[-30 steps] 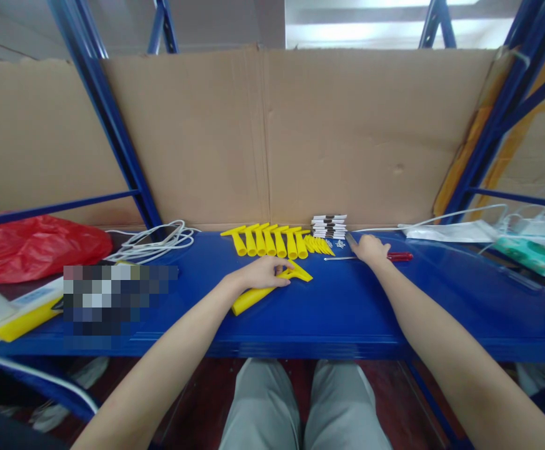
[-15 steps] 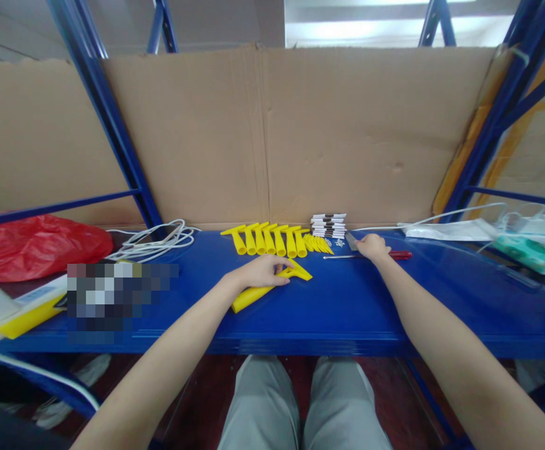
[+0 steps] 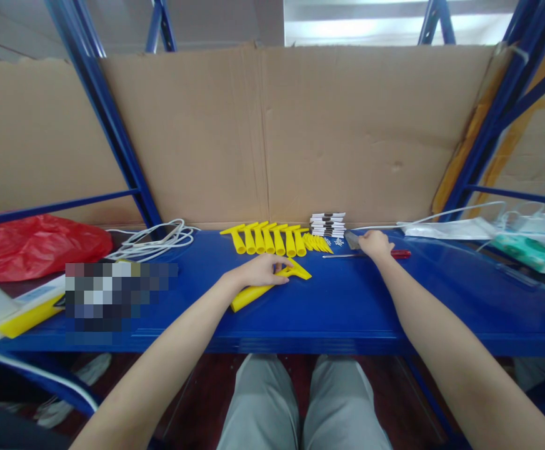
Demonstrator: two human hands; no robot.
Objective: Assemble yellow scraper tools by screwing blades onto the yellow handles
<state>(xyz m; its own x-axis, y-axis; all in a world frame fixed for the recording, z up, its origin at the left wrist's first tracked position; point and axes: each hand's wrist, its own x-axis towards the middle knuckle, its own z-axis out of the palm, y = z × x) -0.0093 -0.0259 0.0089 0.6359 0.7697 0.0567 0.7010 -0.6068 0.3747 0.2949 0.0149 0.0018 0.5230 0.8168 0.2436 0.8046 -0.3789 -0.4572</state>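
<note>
My left hand [image 3: 265,270] is closed around a yellow scraper handle [image 3: 250,297], which lies slanted on the blue table with its flared head pointing right. My right hand [image 3: 375,242] pinches a small flat grey piece [image 3: 352,240] at the table's back, beside a stack of white packs with dark bands [image 3: 327,225]. Under that hand lies a screwdriver with a red handle [image 3: 400,254], its thin shaft pointing left. Behind my left hand stretches a row of several similar yellow handles [image 3: 267,240]. Small yellow pieces [image 3: 318,243] and tiny silvery parts [image 3: 339,242] sit beside the row.
A cardboard sheet [image 3: 272,137] walls off the back between blue posts. On the left are a red plastic bag [image 3: 38,247], a coiled white cable [image 3: 167,240] and a blurred-out patch. A green-and-white packet [image 3: 530,253] and a white sleeve [image 3: 448,229] lie on the right.
My right hand has shifted very slightly, and a bit more of the grey piece shows at its fingertips. The left hand and the yellow scraper handle stay in place.
</note>
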